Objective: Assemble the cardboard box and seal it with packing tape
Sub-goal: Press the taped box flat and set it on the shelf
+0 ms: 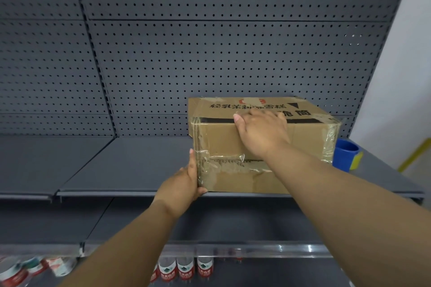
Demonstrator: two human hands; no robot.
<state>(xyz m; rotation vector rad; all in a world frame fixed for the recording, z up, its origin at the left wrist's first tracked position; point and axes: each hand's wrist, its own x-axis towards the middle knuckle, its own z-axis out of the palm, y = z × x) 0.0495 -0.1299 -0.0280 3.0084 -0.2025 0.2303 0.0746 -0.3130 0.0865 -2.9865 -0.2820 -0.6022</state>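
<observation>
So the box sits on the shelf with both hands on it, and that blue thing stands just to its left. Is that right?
Not quite: the head view shows the blue object to the right of the box, not its left. The rest holds: the box sits on the shelf, with the left hand at its corner and the right hand on top.

Site logged as a retail shop. I see grey gondola shelves [116,165] with perforated back panels [210,53], a clear price-tag rail [256,248], and red-labelled water bottles [185,268] stocked below.
</observation>
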